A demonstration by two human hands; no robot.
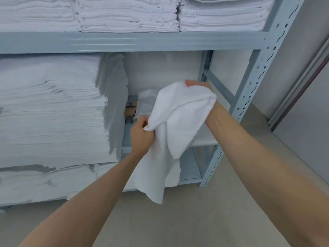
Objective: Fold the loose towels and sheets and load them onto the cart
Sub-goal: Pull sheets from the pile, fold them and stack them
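A loose white towel hangs in the air in front of a grey-blue metal shelf rack. My left hand grips its lower left edge with curled fingers. Higher up and to the right, my right hand holds the towel's top, which is draped over the hand and hides most of it. The towel's lower end dangles down to about knee height over the floor.
Tall stacks of folded white linen fill the middle shelf on the left, more stacks sit on the top shelf and others on the bottom shelf. A perforated rack post stands at the right. Beige floor lies below. No cart is in view.
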